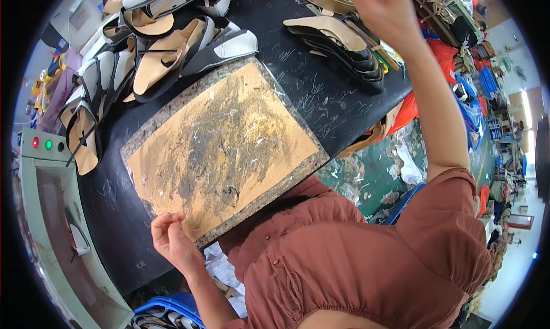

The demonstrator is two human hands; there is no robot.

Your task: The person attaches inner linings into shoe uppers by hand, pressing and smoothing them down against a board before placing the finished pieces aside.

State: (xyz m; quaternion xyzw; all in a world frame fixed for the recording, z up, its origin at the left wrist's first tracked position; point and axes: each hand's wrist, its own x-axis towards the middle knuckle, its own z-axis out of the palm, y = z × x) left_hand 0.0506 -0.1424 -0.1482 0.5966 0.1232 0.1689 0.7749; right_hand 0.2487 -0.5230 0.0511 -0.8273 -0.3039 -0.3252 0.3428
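My left hand [173, 242] is at the near left corner of a stone slab, its fingers curled and pinched together; anything between them is too small to make out. Over the slab [281, 192] lies a tan sheet [172, 157], smeared dark and dotted with scraps. My right hand [382, 17] is raised at the far right, blurred, with its fingers partly cut off by the upper edge. Below and left of it sits a stack of black shoe uppers [349, 57] with a beige insole-like piece on top. A beige strap-like piece [323, 0] lies just beyond.
Black-and-white shoe uppers with beige linings [157, 65] crowd the far left of the black table [109, 226]. A pale green machine [51, 157] with lit buttons stands along the left side. Below the table is a blue basket [166, 306] with pieces in it.
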